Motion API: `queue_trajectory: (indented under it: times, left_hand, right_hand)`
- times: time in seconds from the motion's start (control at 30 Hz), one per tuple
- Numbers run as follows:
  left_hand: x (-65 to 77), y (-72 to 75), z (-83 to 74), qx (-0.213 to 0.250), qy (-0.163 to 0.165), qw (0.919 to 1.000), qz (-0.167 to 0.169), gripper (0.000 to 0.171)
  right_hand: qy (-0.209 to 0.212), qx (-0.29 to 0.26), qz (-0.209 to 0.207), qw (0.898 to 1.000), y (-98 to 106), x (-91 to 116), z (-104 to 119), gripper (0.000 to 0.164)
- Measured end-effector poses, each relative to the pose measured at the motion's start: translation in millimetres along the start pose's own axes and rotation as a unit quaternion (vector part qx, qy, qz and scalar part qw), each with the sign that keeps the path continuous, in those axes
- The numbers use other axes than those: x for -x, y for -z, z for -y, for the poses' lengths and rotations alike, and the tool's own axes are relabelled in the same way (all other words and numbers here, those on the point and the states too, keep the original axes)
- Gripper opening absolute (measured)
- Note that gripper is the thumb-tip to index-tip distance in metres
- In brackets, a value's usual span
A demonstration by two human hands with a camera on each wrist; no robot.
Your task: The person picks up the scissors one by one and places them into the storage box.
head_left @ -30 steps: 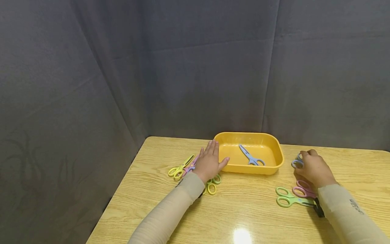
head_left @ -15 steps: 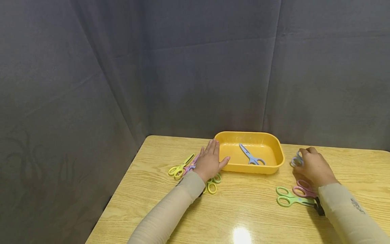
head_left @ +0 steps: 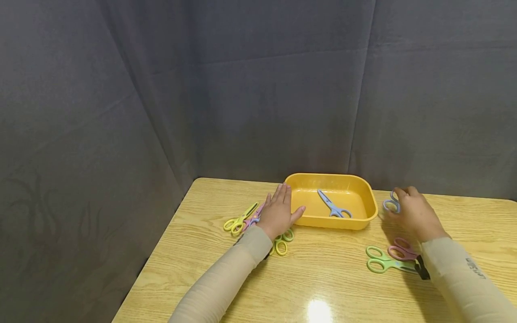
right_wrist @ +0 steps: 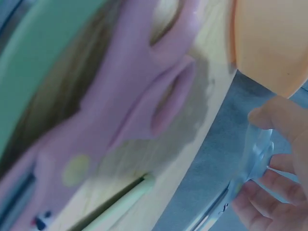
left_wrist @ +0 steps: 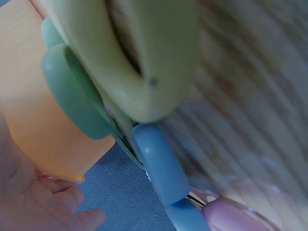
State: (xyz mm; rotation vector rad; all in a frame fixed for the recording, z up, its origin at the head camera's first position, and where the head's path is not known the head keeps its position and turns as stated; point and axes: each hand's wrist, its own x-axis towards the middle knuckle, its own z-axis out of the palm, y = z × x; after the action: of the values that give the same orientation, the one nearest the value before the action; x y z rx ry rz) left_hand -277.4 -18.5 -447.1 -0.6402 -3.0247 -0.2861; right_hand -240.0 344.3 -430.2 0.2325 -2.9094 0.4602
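Observation:
My right hand (head_left: 418, 216) pinches blue scissors (head_left: 391, 204) between thumb and fingers, right of the yellow tray (head_left: 331, 222); in the right wrist view the blue scissors (right_wrist: 255, 156) hang with their blades pointing down. My left hand (head_left: 276, 214) lies with straight fingers against the tray's left side. Another pair of blue scissors (head_left: 334, 207) lies inside the tray. Beneath and beside the left hand are yellow scissors (head_left: 241, 220), pink scissors (head_left: 255, 216) and several more handles, partly hidden. Near the right forearm lie green scissors (head_left: 383, 261) and pink scissors (head_left: 401, 250).
The wooden table (head_left: 323, 269) ends at a grey cloth screen (head_left: 274, 112) behind and on the left. Close to the left wrist camera, green, blue and purple scissor handles (left_wrist: 161, 163) lie piled.
My right hand has moved slightly up and away from the green and pink scissors, bringing the blue scissors with it. The left hand has stayed against the tray.

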Motion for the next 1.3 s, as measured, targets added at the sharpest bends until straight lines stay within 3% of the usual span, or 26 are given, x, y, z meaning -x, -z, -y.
queue_trajectory:
  times: [0.3, 0.83, 1.3]
  left_hand:
    - [3.3, 5.8, -1.1, 0.01, -0.008, 0.9999, -0.004, 0.082]
    - [0.0, -0.1, 0.2, 0.005, 0.001, 1.0, 0.0, 0.083]
    - [-1.1, -2.0, 0.5, 0.007, 0.004, 1.0, 0.003, 0.083]
  right_hand:
    - [0.018, 0.001, -0.029, 0.999, 6, -4, 10, 0.072]
    - [0.057, -0.008, -0.072, 0.996, 14, -13, 42, 0.069]
    - [0.145, -0.011, -0.121, 0.982, 8, -24, 72, 0.069]
